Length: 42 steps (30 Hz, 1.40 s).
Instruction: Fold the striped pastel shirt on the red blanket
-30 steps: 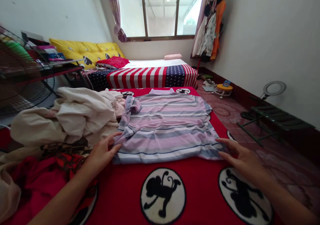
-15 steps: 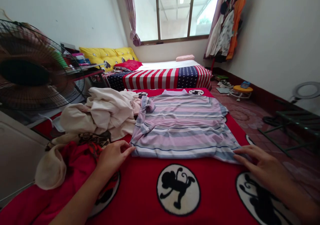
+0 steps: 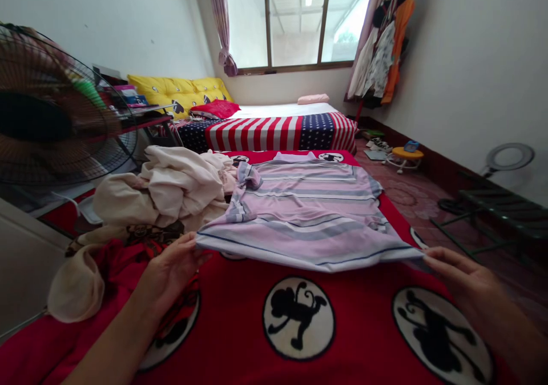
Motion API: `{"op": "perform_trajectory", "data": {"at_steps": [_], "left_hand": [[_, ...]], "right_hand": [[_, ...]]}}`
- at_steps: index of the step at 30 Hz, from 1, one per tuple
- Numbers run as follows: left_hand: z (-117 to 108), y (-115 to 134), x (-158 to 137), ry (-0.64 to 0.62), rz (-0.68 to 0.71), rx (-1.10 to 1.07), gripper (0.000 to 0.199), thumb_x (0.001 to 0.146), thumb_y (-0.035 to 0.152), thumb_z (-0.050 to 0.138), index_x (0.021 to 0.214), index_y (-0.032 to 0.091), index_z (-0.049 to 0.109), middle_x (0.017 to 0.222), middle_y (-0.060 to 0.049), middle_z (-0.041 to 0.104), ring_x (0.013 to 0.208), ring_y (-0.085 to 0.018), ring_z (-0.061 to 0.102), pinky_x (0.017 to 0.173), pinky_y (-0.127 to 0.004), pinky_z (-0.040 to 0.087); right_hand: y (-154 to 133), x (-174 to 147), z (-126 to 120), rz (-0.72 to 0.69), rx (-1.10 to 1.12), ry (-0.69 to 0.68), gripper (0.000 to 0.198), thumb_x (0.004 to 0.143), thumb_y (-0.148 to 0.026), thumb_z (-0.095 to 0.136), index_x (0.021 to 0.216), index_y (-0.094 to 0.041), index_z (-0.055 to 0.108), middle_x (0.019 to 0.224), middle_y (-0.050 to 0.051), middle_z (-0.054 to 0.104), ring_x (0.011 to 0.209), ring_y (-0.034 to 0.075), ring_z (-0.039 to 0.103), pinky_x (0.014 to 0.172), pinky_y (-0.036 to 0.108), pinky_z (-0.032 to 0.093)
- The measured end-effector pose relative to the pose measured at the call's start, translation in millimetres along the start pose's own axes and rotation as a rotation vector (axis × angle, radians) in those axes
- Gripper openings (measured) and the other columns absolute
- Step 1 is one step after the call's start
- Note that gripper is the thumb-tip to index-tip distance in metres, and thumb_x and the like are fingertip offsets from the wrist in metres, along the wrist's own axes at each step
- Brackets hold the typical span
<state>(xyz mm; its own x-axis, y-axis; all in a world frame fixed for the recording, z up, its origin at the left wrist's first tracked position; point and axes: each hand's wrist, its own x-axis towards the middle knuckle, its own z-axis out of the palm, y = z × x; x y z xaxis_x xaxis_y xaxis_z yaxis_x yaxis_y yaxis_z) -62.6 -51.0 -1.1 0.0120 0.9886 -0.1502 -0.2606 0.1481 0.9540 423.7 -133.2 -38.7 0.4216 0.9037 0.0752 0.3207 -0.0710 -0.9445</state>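
Note:
A pink, grey and white striped shirt [image 3: 308, 202] lies spread on a red cloth [image 3: 363, 328] with black monkey figures in white circles. Its collar points away from me. My left hand [image 3: 173, 268] pinches the near left corner of the hem. At the near right corner, my right hand [image 3: 460, 271] grips the hem between thumb and fingers. Between both hands the near edge is lifted off the cloth and sags slightly in the middle. The shirt's left sleeve is bunched.
Left of the shirt sits a heap of cream clothes [image 3: 180, 185], with dark pink fabric [image 3: 124, 276] nearer me. A fan [image 3: 38, 111] stands at far left. Beyond are a bed [image 3: 274, 133] and a window [image 3: 295, 25]. At right are a yellow stool [image 3: 406, 153] and a dark green rack [image 3: 505, 208].
Both hands have raised the hem off the cloth and drawn it wider, the left hand moving left and slightly up. The near edge is now stretched between them.

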Motion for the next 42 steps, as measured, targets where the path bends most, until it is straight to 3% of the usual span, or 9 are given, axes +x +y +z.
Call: {"op": "perform_trajectory", "data": {"at_steps": [4,10,19,22,25,30,35,39,42], "left_hand": [[-11.3,-13.9,-0.9,0.027,-0.016,0.177,0.027,0.062,0.034,0.071,0.076,0.016,0.058,0.067,0.001,0.060,0.061,-0.013,0.055,0.055,-0.022,0.045],[-6.1,-33.6,6.1,0.061,0.154,0.926,0.042,0.065,0.049,0.071,0.093,0.019,0.062,0.058,0.003,0.056,0.055,-0.014,0.051,0.053,-0.023,0.035],[-19.9,-31.1,-2.0,0.077,0.246,1.331,0.039,0.072,0.048,0.061,0.102,0.024,0.066,0.055,0.003,0.058,0.053,-0.017,0.056,0.053,-0.023,0.036],[-16.2,-32.3,1.2,0.051,0.222,1.312,0.036,0.072,0.054,0.061,0.090,0.025,0.070,0.073,0.000,0.068,0.067,-0.020,0.062,0.061,-0.024,0.041],[-7.9,-31.3,2.9,0.011,0.222,1.035,0.039,0.070,0.057,0.061,0.083,0.021,0.067,0.080,-0.003,0.068,0.074,-0.021,0.062,0.066,-0.025,0.045],[-4.2,-28.9,0.7,0.047,0.166,0.600,0.044,0.066,0.058,0.065,0.087,0.020,0.058,0.071,-0.001,0.065,0.063,-0.017,0.060,0.058,-0.024,0.048],[-15.8,-31.8,4.4,0.051,0.233,0.895,0.049,0.069,0.057,0.061,0.102,0.021,0.061,0.078,-0.003,0.071,0.065,-0.019,0.064,0.056,-0.024,0.048],[-18.7,-37.0,5.8,0.057,0.330,1.183,0.045,0.078,0.051,0.049,0.109,0.024,0.065,0.099,-0.003,0.073,0.090,-0.023,0.068,0.073,-0.025,0.050],[-17.6,-33.8,1.8,0.032,0.313,1.284,0.042,0.080,0.048,0.044,0.107,0.024,0.067,0.095,-0.001,0.074,0.088,-0.023,0.069,0.071,-0.024,0.049]], "right_hand": [[3.3,-11.6,-2.4,0.234,0.220,0.002,0.033,0.062,-0.047,0.075,0.085,-0.028,0.061,0.076,-0.001,0.067,0.066,0.020,0.064,0.056,0.027,0.053],[5.7,-8.0,-1.0,0.045,-0.192,0.001,0.053,0.056,-0.053,0.076,0.101,-0.025,0.072,0.087,0.004,0.070,0.081,0.025,0.067,0.066,0.029,0.053],[5.9,-20.0,-30.2,-0.012,-0.328,-0.105,0.037,0.067,-0.052,0.070,0.090,-0.024,0.077,0.098,0.009,0.074,0.090,0.032,0.068,0.071,0.032,0.056],[7.4,-20.6,-22.5,-0.103,-0.393,-0.118,0.042,0.067,-0.049,0.072,0.100,-0.024,0.075,0.106,0.008,0.072,0.098,0.030,0.066,0.080,0.030,0.054],[7.1,-19.0,-14.0,-0.097,-0.390,-0.161,0.043,0.067,-0.048,0.071,0.102,-0.025,0.074,0.104,0.006,0.073,0.093,0.028,0.067,0.075,0.030,0.055],[1.3,-16.5,-10.8,0.038,-0.179,0.058,0.034,0.061,-0.044,0.073,0.086,-0.022,0.075,0.088,0.005,0.075,0.084,0.026,0.068,0.066,0.029,0.054],[4.8,-11.5,-10.9,0.168,-0.056,0.269,0.037,0.059,-0.041,0.068,0.090,-0.022,0.072,0.077,0.003,0.072,0.063,0.021,0.064,0.049,0.027,0.047],[10.9,-5.9,-11.1,0.050,-0.294,0.186,0.036,0.063,-0.045,0.063,0.086,-0.020,0.075,0.079,0.005,0.072,0.070,0.024,0.066,0.052,0.029,0.048],[8.4,-7.3,-15.6,-0.033,-0.368,0.101,0.032,0.063,-0.045,0.065,0.083,-0.022,0.075,0.088,0.006,0.074,0.080,0.027,0.068,0.061,0.032,0.052]]}}
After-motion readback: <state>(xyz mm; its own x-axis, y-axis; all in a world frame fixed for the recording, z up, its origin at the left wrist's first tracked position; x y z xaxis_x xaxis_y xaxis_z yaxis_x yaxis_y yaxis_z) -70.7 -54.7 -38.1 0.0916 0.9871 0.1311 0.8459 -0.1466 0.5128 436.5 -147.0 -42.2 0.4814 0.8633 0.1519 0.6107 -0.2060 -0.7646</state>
